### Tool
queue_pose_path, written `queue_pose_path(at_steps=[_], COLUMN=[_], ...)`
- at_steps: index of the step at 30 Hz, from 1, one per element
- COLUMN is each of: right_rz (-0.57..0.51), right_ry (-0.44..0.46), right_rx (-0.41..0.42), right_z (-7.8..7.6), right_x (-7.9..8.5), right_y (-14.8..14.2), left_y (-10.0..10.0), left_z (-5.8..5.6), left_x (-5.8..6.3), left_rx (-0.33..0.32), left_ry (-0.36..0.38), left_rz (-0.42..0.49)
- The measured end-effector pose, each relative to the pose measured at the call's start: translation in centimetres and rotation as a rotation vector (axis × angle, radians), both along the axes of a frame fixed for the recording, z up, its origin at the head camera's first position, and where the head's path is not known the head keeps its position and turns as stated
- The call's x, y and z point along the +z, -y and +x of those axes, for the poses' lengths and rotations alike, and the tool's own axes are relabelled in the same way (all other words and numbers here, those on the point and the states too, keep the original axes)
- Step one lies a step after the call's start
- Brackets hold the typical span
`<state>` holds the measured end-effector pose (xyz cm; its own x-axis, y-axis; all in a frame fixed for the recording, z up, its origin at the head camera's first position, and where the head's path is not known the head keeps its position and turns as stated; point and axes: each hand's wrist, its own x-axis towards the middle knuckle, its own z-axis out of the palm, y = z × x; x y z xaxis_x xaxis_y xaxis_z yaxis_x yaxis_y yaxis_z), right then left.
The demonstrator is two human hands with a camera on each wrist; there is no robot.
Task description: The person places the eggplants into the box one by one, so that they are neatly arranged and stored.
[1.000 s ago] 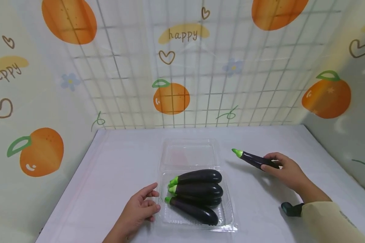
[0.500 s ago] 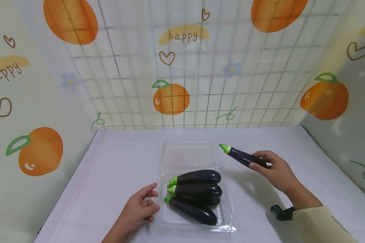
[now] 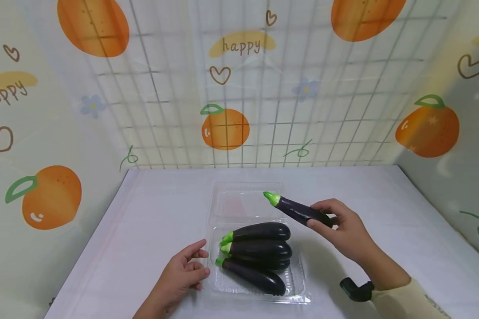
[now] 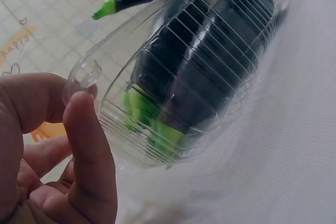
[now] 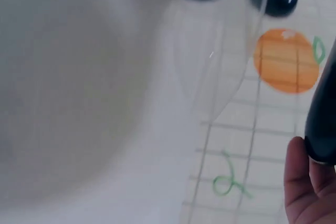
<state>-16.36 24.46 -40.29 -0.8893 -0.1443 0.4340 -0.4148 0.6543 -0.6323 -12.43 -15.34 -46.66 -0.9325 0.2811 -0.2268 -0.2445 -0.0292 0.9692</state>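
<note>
My right hand [image 3: 345, 230] grips a dark eggplant [image 3: 301, 210] by its thick end and holds it in the air above the back right of a clear plastic box [image 3: 297, 299]. The green stem end of that eggplant points left, over the opened lid [image 3: 245, 204]. Several eggplants [image 3: 261, 231] lie side by side in the box, stems to the left. At the box's left edge is my left hand [image 3: 183, 270]. In the left wrist view its thumb [image 4: 86, 129] and forefinger pinch the corner tab of the box. The right wrist view catches only part of the held eggplant [image 5: 323, 119].
A white cloth-covered table [image 3: 163, 199] runs beneath everything. Behind it and at both sides stand printed curtains [image 3: 175, 88] with orange fruit drawings. A black wrist-worn device [image 3: 357, 290] sits at the right sleeve [image 3: 407, 303].
My right hand has carried the eggplant leftward, from the table's right side to over the back of the box. The left hand and the eggplants in the box have stayed in place.
</note>
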Motion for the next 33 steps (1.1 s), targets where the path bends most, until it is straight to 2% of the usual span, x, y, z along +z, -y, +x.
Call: queue_pose_path(at_steps=[7, 14, 21, 33], right_rz=[-0.014, -0.014, 0.044, 0.165], right_ry=[-0.073, -0.092, -0.088, -0.205], right_rx=[0.101, 0.144, 0.159, 0.227], right_z=[1.1, 1.9, 2.7, 4.0], right_x=[1.1, 1.5, 1.2, 0.7], right_y=[2.2, 3.6, 4.6, 6.0], left_y=[0.0, -0.1, -0.2, -0.2], left_z=[0.1, 0.2, 0.2, 0.1], left_x=[0.2, 0.4, 0.4, 0.2], left_rx=[0.004, 0.005, 0.003, 0.002], left_ry=[-0.002, 0.001, 0.001, 0.000], left_rz=[0.004, 0.003, 0.003, 0.006])
